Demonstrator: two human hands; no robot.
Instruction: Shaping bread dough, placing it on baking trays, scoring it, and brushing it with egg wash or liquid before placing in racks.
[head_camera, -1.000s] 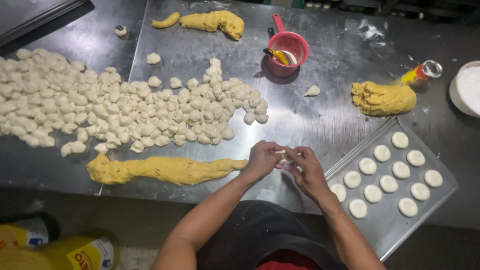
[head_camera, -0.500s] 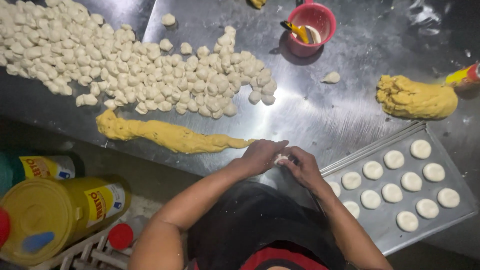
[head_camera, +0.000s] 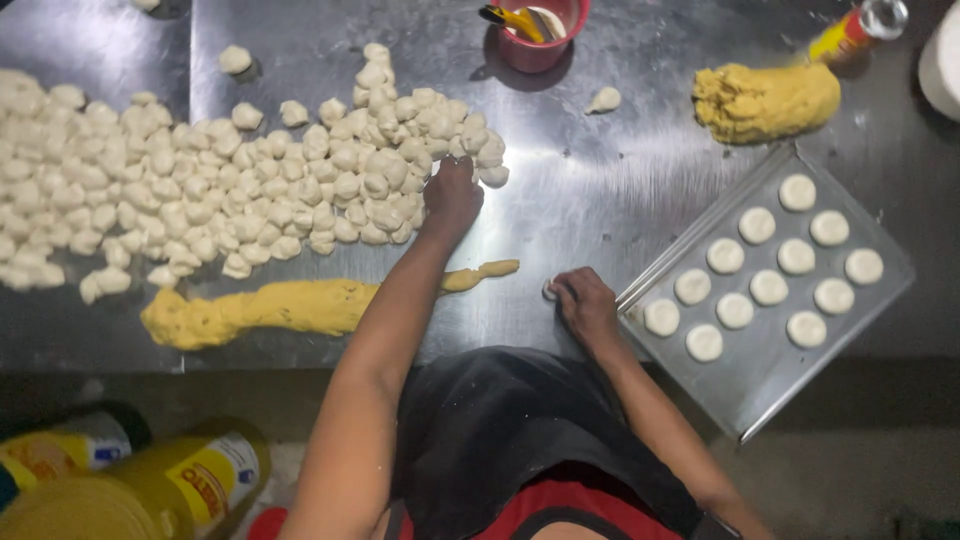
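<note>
- White dough pieces (head_camera: 250, 190) are heaped on the steel table (head_camera: 600, 200); the left hand (head_camera: 452, 195) reaches in, fingers curled on one.
- The right hand (head_camera: 585, 305) pinches a dough ball (head_camera: 549, 290) just beside the tray (head_camera: 770, 390).

White dough pieces (head_camera: 250, 190), yellow dough roll (head_camera: 280, 308), red cup (head_camera: 540, 35), grey tray (head_camera: 770, 370).

A heap of small white dough pieces (head_camera: 250, 180) spreads over the left half of the tabletop (head_camera: 590, 180), lumpy and loosely piled; the left hand (head_camera: 452, 195) rests on its right edge. Near the front edge, the right hand (head_camera: 585, 305) presses one small white dough ball (head_camera: 549, 290).
</note>
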